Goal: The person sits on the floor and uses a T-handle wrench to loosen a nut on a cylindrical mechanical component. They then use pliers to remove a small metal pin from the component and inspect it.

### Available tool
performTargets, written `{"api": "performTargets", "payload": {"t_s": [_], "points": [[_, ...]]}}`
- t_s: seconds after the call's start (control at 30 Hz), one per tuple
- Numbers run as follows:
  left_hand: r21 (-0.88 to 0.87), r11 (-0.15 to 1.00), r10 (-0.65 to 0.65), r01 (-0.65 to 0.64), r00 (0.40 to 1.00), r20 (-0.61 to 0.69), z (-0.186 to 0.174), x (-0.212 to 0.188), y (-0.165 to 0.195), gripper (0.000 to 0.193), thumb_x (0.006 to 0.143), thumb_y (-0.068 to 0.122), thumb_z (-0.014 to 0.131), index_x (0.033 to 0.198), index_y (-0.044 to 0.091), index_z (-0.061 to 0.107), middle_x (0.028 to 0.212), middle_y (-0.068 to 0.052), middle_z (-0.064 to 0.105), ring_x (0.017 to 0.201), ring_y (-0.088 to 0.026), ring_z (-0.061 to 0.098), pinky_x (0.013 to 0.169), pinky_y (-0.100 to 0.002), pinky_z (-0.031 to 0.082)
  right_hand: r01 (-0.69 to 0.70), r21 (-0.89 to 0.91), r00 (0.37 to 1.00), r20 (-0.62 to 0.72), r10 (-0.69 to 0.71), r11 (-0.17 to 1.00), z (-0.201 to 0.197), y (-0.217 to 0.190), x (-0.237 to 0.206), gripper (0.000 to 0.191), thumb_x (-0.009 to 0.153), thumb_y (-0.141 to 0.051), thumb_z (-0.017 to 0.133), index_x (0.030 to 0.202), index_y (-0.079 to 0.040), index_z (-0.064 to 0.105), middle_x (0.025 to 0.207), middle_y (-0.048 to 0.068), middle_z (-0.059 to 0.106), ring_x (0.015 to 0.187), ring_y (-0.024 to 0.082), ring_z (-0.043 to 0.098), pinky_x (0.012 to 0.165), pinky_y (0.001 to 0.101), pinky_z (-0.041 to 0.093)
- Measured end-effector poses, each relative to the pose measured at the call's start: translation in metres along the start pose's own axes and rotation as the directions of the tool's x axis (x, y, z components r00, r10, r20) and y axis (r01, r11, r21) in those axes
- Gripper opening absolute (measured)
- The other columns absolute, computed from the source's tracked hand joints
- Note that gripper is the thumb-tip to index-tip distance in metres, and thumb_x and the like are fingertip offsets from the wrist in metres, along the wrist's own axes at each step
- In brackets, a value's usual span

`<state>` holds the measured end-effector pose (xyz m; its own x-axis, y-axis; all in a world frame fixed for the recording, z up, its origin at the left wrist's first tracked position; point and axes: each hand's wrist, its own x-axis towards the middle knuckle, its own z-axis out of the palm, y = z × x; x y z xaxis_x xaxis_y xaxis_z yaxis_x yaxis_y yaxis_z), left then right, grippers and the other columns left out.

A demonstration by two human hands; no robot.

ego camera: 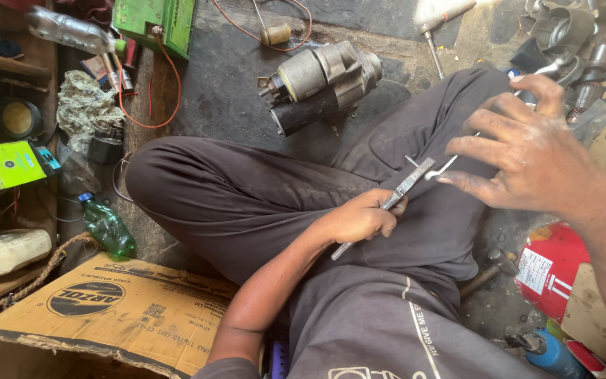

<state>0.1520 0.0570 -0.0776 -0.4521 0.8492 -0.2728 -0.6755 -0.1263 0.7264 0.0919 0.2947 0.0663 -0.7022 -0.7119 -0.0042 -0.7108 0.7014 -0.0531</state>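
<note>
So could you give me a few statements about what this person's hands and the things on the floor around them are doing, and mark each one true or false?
1. The left hand grips a flat grey metal file. True.
2. The right hand is closed in a tight fist. False: its fingers are spread, with a thin bent silver metal piece at the fingertips.
3. A grey cylindrical starter motor lies on the dark floor beyond the knees. True.
4. The green plastic bottle stands upright. False: it lies on its side beside the brown cardboard box.
</note>
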Motion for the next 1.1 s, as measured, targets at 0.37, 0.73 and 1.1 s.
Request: {"api": "performTargets", "payload": {"t_s": [0.37, 0.73, 1.1], "points": [[0.332, 0.943, 0.077, -0.024, 0.986, -0.148, -0.006, -0.011, 0.011, 0.007, 0.074, 0.003, 0.058, 0.076, 0.006, 0.051, 0.064, 0.0, 0.049, 0.063, -0.011, 0.047, 0.058, -0.029, 0.041, -0.228, 0.484, 0.947, -0.092, 0.307, 0.845, 0.044, -0.028, -0.019, 0.033, 0.081, -0.023, 0.086, 0.098, -0.008, 0.062, 0.089, 0.002, 0.069, 0.082, 0.019, 0.062, 0.093, 0.0433, 0.043], [0.222, 0.968, 0.147, -0.116, 0.981, -0.127, -0.006, -0.01, 0.013, 0.009, 0.072, -0.001, 0.055, 0.079, 0.004, 0.053, 0.068, 0.002, 0.049, 0.065, -0.01, 0.047, 0.058, -0.029, 0.041, 0.022, 0.646, 0.704, 0.532, 0.471, -0.763, 0.105, -0.095, -0.034, 0.023, 0.103, -0.019, 0.056, 0.12, -0.004, 0.055, 0.087, 0.01, 0.062, 0.076, 0.021, 0.061, 0.072, 0.0372, 0.052], [-0.024, 1.0, -0.003, 0.003, 1.0, -0.009, -0.003, -0.005, 0.009, 0.023, 0.07, -0.003, 0.054, 0.073, 0.013, 0.038, 0.066, 0.005, 0.039, 0.054, -0.006, 0.037, 0.046, -0.026, 0.03, -0.204, 0.391, 0.931, -0.205, 0.302, 0.897, 0.035, -0.038, -0.025, 0.018, 0.085, -0.019, 0.084, 0.096, -0.009, 0.072, 0.084, 0.002, 0.064, 0.082, 0.02, 0.057, 0.094, 0.0399, 0.039]]}}
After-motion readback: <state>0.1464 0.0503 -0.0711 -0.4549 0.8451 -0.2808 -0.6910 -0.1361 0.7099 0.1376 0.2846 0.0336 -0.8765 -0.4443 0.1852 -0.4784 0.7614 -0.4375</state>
